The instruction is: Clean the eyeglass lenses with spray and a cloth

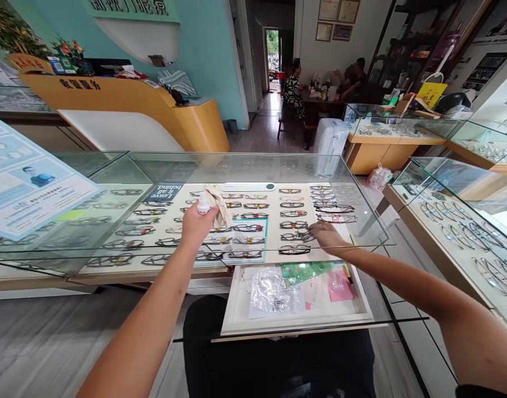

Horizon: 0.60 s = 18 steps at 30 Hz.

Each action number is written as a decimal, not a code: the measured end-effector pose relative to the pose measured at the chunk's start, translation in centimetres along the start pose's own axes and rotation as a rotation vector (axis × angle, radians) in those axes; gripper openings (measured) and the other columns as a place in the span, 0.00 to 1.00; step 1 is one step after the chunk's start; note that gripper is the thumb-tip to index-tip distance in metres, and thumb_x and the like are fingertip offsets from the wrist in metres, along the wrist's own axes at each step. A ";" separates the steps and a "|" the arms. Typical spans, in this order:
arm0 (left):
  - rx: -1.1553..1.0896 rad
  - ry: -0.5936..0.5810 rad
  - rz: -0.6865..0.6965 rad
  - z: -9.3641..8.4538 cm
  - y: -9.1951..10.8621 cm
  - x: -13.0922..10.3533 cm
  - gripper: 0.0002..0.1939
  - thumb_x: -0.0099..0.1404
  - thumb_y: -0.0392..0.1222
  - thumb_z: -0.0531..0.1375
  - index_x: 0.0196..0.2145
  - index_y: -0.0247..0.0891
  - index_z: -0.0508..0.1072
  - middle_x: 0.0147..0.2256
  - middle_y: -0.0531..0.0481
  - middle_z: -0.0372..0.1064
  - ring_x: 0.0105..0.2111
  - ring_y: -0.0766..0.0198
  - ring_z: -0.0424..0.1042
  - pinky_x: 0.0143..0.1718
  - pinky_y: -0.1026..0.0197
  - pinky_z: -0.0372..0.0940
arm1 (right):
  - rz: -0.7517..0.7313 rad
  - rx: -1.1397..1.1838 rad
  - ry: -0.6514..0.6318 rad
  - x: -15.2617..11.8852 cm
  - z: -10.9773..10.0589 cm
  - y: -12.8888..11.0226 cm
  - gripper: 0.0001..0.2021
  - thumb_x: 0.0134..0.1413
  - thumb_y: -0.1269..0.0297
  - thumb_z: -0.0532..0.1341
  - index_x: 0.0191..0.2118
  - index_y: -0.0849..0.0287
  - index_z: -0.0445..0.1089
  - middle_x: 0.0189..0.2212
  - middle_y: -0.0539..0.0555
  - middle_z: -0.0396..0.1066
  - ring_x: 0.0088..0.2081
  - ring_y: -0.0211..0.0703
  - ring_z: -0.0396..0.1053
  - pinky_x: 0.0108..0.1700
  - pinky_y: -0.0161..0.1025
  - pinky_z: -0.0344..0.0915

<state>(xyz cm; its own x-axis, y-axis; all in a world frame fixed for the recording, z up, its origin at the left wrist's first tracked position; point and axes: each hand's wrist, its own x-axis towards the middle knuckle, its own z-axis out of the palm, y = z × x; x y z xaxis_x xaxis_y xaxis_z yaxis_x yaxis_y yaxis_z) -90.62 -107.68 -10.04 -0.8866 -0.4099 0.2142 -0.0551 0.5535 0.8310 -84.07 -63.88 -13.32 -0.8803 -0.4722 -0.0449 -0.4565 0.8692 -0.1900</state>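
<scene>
My left hand (198,222) is closed round a small white bottle (203,203), held upright above the display case. A beige cloth (218,207) hangs from the same hand, beside the bottle. Over the right part of the case, my right hand (328,236) has its fingers bent down at the end of a dark-framed pair of eyeglasses (295,237). The fingertips look closed on that frame's right end, though their undersides are hidden. Rows of other eyeglasses lie around both hands, including a black pair (294,250) just nearer to me.
A pulled-out drawer (236,323) in front of my lap holds a clear plastic bag (273,290) and papers. The glass display case (278,160) spans the middle. A blue-white sign (37,188) stands left. Another glasses case (456,232) is at right; two people sit at the back.
</scene>
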 end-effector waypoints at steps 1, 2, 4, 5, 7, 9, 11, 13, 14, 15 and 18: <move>-0.015 -0.007 0.002 0.0 0.0 -0.1 0.16 0.58 0.54 0.68 0.38 0.41 0.78 0.33 0.48 0.78 0.37 0.50 0.76 0.45 0.52 0.70 | -0.012 0.025 -0.033 -0.9 0.4 -1.0 0.10 0.73 0.72 0.65 0.53 0.59 0.84 0.60 0.63 0.82 0.60 0.56 0.79 0.65 0.55 0.76; -0.028 -0.015 0.004 0.0 -0.1 -0.1 0.16 0.58 0.53 0.68 0.39 0.40 0.79 0.34 0.48 0.79 0.37 0.51 0.76 0.45 0.52 0.69 | -0.044 0.075 -0.077 -1.9 0.7 -2.0 0.12 0.70 0.76 0.65 0.51 0.59 0.85 0.59 0.62 0.84 0.60 0.56 0.79 0.64 0.53 0.76; -0.042 -0.022 0.006 0.1 -0.4 -0.1 0.17 0.59 0.52 0.69 0.41 0.38 0.80 0.35 0.48 0.80 0.37 0.52 0.75 0.44 0.53 0.68 | -0.172 0.249 -0.166 -4.3 0.6 -4.4 0.15 0.68 0.78 0.64 0.51 0.58 0.86 0.59 0.61 0.85 0.60 0.54 0.80 0.64 0.49 0.75; -0.044 -0.023 0.006 0.2 -0.6 0.0 0.17 0.60 0.52 0.69 0.42 0.37 0.80 0.35 0.48 0.80 0.37 0.53 0.74 0.44 0.54 0.68 | -0.243 0.338 -0.194 -5.6 0.1 -5.6 0.16 0.68 0.78 0.64 0.52 0.57 0.87 0.58 0.60 0.85 0.59 0.53 0.80 0.64 0.49 0.74; -0.052 -0.022 0.008 0.3 -1.0 0.1 0.18 0.61 0.51 0.70 0.43 0.36 0.80 0.35 0.49 0.80 0.37 0.54 0.73 0.43 0.54 0.67 | -0.350 0.439 -0.188 -7.8 -1.9 -7.9 0.16 0.71 0.75 0.63 0.53 0.56 0.86 0.58 0.59 0.85 0.57 0.53 0.80 0.63 0.50 0.74; -0.050 -0.026 0.015 0.4 -1.4 0.3 0.18 0.62 0.49 0.71 0.44 0.35 0.80 0.35 0.49 0.79 0.37 0.55 0.72 0.44 0.55 0.67 | -0.417 0.441 -0.147 -9.2 -5.1 -9.5 0.16 0.75 0.71 0.60 0.55 0.54 0.86 0.59 0.59 0.85 0.56 0.54 0.79 0.62 0.52 0.74; -0.041 -0.034 0.019 0.4 -1.6 0.3 0.18 0.63 0.49 0.71 0.45 0.34 0.80 0.35 0.49 0.79 0.37 0.55 0.72 0.44 0.55 0.67 | -0.423 0.371 -0.068 -9.2 -8.9 -9.7 0.19 0.77 0.70 0.57 0.58 0.54 0.85 0.62 0.59 0.84 0.59 0.57 0.77 0.63 0.55 0.72; -0.037 -0.035 0.016 0.4 -1.5 0.2 0.18 0.64 0.48 0.71 0.46 0.33 0.80 0.37 0.49 0.79 0.37 0.57 0.71 0.44 0.55 0.67 | -0.339 0.235 0.034 -8.0 -12.4 -8.1 0.22 0.76 0.71 0.55 0.58 0.54 0.86 0.63 0.59 0.83 0.59 0.61 0.75 0.64 0.60 0.71; -0.045 -0.033 0.014 0.5 -1.5 0.1 0.18 0.64 0.47 0.71 0.46 0.33 0.80 0.38 0.48 0.80 0.37 0.57 0.71 0.44 0.55 0.68 | -0.268 0.155 0.089 -7.0 -13.9 -6.7 0.22 0.75 0.70 0.55 0.59 0.53 0.86 0.64 0.59 0.82 0.60 0.63 0.74 0.65 0.63 0.69; -0.053 -0.034 0.015 0.5 -1.4 0.1 0.18 0.64 0.47 0.71 0.47 0.33 0.80 0.39 0.48 0.80 0.38 0.58 0.71 0.45 0.56 0.68 | -0.191 0.072 0.129 -5.8 -15.0 -5.0 0.22 0.75 0.69 0.55 0.60 0.54 0.85 0.64 0.60 0.82 0.60 0.65 0.73 0.65 0.65 0.67; -0.053 -0.039 0.027 0.6 -1.5 0.1 0.19 0.64 0.47 0.70 0.48 0.32 0.80 0.42 0.47 0.80 0.39 0.58 0.70 0.47 0.56 0.70 | -0.002 -0.138 0.146 -2.0 -16.1 0.9 0.22 0.74 0.68 0.54 0.57 0.62 0.86 0.64 0.64 0.81 0.61 0.69 0.70 0.64 0.65 0.66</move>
<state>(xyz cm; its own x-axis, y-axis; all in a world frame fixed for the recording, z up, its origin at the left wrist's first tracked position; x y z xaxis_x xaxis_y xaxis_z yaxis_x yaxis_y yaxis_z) -90.89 -108.07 -11.54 -0.9046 -0.3667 0.2175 -0.0077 0.5242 0.8516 -84.80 -59.73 2.41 -0.8840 -0.4566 0.1000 -0.4630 0.8848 -0.0527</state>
